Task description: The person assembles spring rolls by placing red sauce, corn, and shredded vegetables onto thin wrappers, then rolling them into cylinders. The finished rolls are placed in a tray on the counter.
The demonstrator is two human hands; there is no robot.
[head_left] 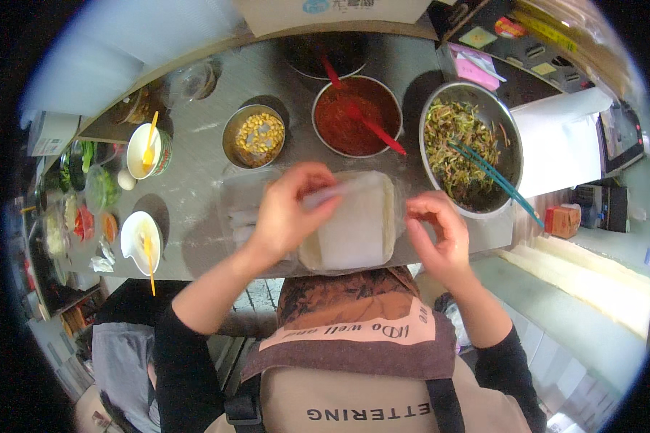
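Note:
My left hand (296,206) is closed in a pinch on a pale, thin strip (347,187) that looks like a rolled or folded sheet, slightly blurred. Below it lies a stack of white sheets (352,234) in a clear plastic tray (305,261) at the table's near edge. Just right of the tray hovers my right hand (440,234), its fingers bent and the thumb apart, with nothing visible between them. Partly behind my left hand sits another clear container (231,191) with white rolls (243,225) inside.
Beyond my hands stand a bowl of yellow beans (258,137), a bowl of red sauce (339,123) with a red spoon (375,130), and a large bowl of shredded vegetables (448,137) with teal chopsticks (495,177). Paper cups (136,242) with yellow spoons and an egg (126,180) are leftward.

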